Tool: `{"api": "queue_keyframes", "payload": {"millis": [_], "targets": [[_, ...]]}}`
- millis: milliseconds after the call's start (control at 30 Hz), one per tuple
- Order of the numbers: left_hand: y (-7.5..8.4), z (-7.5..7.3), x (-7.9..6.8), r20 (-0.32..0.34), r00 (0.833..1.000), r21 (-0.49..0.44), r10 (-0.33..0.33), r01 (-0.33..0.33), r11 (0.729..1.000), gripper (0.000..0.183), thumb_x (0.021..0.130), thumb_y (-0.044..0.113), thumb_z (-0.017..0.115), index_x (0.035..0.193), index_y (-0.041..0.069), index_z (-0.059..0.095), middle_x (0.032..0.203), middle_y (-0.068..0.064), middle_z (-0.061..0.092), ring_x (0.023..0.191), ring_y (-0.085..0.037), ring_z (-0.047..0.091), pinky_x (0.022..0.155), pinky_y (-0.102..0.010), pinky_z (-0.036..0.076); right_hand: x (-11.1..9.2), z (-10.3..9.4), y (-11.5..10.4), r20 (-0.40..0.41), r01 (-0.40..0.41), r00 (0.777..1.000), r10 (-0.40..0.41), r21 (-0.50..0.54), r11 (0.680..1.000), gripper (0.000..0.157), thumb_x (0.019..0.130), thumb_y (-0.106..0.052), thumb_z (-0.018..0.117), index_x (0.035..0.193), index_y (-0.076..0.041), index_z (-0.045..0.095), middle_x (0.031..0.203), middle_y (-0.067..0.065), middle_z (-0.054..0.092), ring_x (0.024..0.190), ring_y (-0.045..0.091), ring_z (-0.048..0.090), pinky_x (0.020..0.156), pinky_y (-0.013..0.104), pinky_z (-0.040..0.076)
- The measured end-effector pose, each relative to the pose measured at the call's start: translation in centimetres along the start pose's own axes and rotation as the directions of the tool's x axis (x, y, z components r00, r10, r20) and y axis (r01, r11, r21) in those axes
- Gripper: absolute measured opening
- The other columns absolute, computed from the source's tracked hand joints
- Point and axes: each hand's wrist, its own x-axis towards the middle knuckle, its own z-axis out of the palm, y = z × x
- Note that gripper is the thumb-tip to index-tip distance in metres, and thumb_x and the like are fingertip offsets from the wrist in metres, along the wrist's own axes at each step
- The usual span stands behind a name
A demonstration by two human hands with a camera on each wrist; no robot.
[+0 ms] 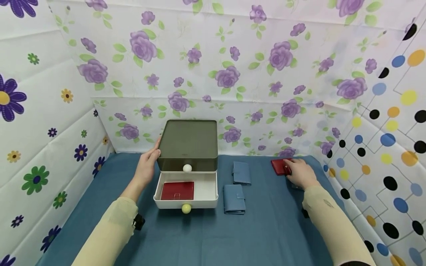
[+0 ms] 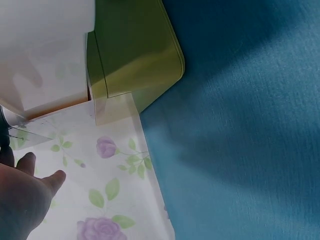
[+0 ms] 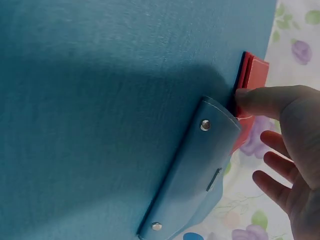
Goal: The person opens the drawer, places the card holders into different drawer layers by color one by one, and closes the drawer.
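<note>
Right hand (image 3: 305, 150) pinches red wallet (image 3: 257, 74) — blue wallet (image 3: 192, 165) just beside, metal snaps (image 3: 205, 125) showing — blue cloth (image 3: 90, 120).

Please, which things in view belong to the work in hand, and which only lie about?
Seemingly in use:
box, left hand at its side
its open drawer
red wallet inside it
another red wallet, in the right hand

Apparently lying about:
nearer blue wallet beside the drawer
farther blue wallet
third blue wallet, by the right hand

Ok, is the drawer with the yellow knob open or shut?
Open: the drawer sticks out from the front of the box, and a red wallet shows inside it.
</note>
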Motion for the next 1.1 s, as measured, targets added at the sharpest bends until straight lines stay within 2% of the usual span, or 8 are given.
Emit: {"api": "queue_keyframes", "payload": {"millis": [333, 533, 800, 933, 1100], "targets": [[-0.3, -0.2, 0.3, -0.001, 1.0, -0.001, -0.003, 0.003, 1.0, 0.054, 0.117, 0.029, 0.042, 0.168, 0.016, 0.033, 0.172, 0.002, 0.029, 0.161, -0.024, 0.02, 0.13, -0.05, 0.019, 1.9, -0.3, -1.2, 0.053, -0.017, 0.998, 0.021, -0.076, 0.997, 0.074, 0.09, 0.008, 0.07, 0.16, -0.002, 0.049, 0.149, 0.038, 0.051, 0.138, 0.059, 0.044, 0.105, 0.075, 0.043], [-0.2, -0.1, 0.1, -0.001, 1.0, 0.024, -0.008, 0.008, 1.0, 0.054, 0.116, 0.032, 0.041, 0.168, 0.017, 0.033, 0.172, 0.002, 0.03, 0.161, -0.024, 0.022, 0.13, -0.051, 0.02, 3.1, 0.1, -2.0, 0.082, -0.026, 0.996, 0.037, -0.127, 0.992, 0.074, 0.091, 0.009, 0.067, 0.161, -0.004, 0.048, 0.153, 0.035, 0.049, 0.142, 0.059, 0.04, 0.107, 0.076, 0.04], [-0.3, -0.1, 0.1, -0.007, 1.0, 0.027, 0.009, -0.009, 1.0, 0.055, 0.117, 0.032, 0.042, 0.167, 0.013, 0.034, 0.172, 0.0, 0.031, 0.16, -0.026, 0.024, 0.129, -0.052, 0.021, 3.7, 0.2, -2.5, 0.136, -0.036, 0.989, 0.061, -0.179, 0.983, 0.074, 0.091, 0.004, 0.071, 0.16, -0.003, 0.048, 0.156, 0.033, 0.048, 0.147, 0.06, 0.033, 0.108, 0.076, 0.039], [-0.2, -0.2, 0.1, -0.012, 1.0, 0.023, 0.016, -0.016, 1.0, 0.055, 0.117, 0.03, 0.043, 0.167, 0.01, 0.034, 0.172, -0.003, 0.031, 0.16, -0.028, 0.024, 0.129, -0.053, 0.022, 3.9, 0.2, -2.7, 0.153, -0.033, 0.986, 0.061, -0.179, 0.983, 0.067, 0.09, 0.003, 0.071, 0.155, 0.001, 0.053, 0.152, 0.033, 0.052, 0.147, 0.06, 0.032, 0.108, 0.075, 0.039], [-0.2, -0.2, 0.2, -0.008, 1.0, 0.016, 0.012, -0.012, 1.0, 0.054, 0.117, 0.031, 0.042, 0.167, 0.012, 0.034, 0.172, 0.001, 0.03, 0.16, -0.025, 0.023, 0.129, -0.051, 0.021, 4.2, 0.2, -3.0, 0.157, -0.023, 0.986, 0.056, -0.202, 0.979, 0.064, 0.091, 0.003, 0.074, 0.152, 0.002, 0.055, 0.148, 0.031, 0.057, 0.147, 0.06, 0.034, 0.108, 0.074, 0.04]]}}
